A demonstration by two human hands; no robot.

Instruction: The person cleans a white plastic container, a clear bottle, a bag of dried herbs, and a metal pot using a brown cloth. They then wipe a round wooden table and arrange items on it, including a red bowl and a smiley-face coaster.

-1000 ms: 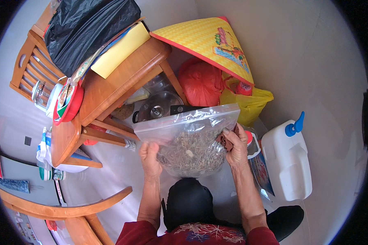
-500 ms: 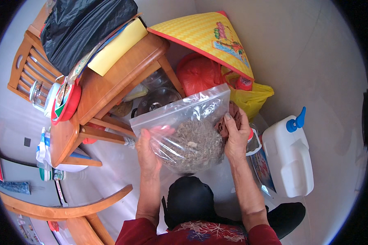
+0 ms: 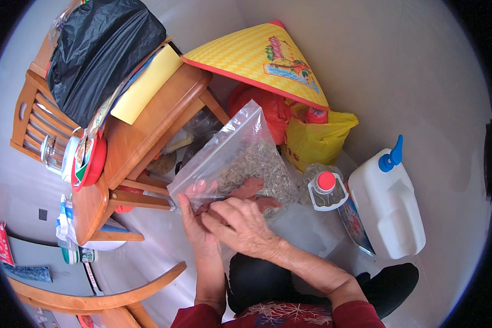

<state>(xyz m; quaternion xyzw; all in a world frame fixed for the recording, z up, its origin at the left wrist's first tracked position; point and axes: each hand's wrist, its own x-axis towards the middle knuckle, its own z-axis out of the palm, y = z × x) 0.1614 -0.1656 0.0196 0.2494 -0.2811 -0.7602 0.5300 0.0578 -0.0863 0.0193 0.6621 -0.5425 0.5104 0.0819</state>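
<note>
Bag (image 3: pixel 232 164) and cloth (image 3: pixel 249 188) are both at the person's hands, over the lap. The bag is clear plastic with a zip strip along its upper left edge, tilted so that one corner points up toward the hat, and a mass of dry grey-brown stalks (image 3: pixel 262 164) shows through its side; whether the strip is sealed cannot be told. The left hand (image 3: pixel 199 232) grips the bag's lower left corner, thumb on the near face and fingers showing faintly through the plastic behind it. The right hand (image 3: pixel 243 227) is closed over the reddish-brown cloth, its fingers bent toward the left hand, and bunched folds of cloth stick out past the knuckles against the bag's near side. Just right of the bag stands a clear bottle (image 3: pixel 336 191) with a red cap and white handle, and beside that a white jug (image 3: pixel 385 202) with a blue pump. Beyond the bag sit a red plastic bag (image 3: pixel 276 112) and a yellow plastic bag (image 3: pixel 317 145), partly under a yellow cone-shaped hat (image 3: pixel 246 57) with a red rim. Left of it is a wooden chair (image 3: pixel 142 136) bearing a black plastic bag (image 3: pixel 104 54).
</note>
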